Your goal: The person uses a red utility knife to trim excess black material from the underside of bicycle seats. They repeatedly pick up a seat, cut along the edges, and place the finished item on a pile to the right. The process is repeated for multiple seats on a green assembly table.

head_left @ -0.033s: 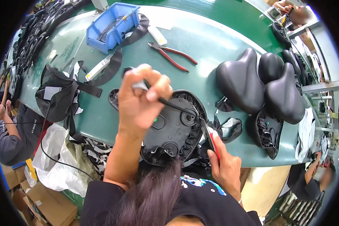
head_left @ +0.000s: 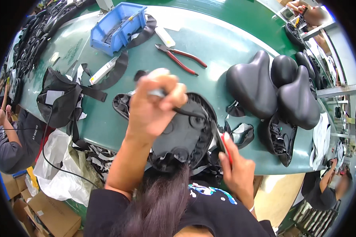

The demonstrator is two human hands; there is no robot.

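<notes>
Green surface (head_left: 221, 51), widest item, spans the scene; finished-looking black saddles (head_left: 253, 87) stand grouped on its right; upturned seat (head_left: 172, 136) lies at the near edge, centre, hollow underside up, gathered dark cover along its rim; blue bin (head_left: 101, 46) at far left of centre, dark pieces inside.

Step in hand, judged: trimming excess cover at the seat's right rim; next move seems to call for steady tension on the strip and a controlled cut, blades kept off the cover meant to stay.

Left hand (head_left: 156, 102) raised above the seat's left part, forearm angled up from the near edge; fingers curled in, pinching the dark strip (head_left: 192, 113); hand blurred, a pale item at the fingers not identifiable; right hand (head_left: 241, 170) low at the seat's right, fingers pressed around the red-handled cutter (head_left: 228, 148), its tip pointing far and left to the rim; blade contact with the strip cannot be told.

Red-handled pliers (head_left: 184, 52) lie beyond the seat, unheld; handles spread.
</notes>
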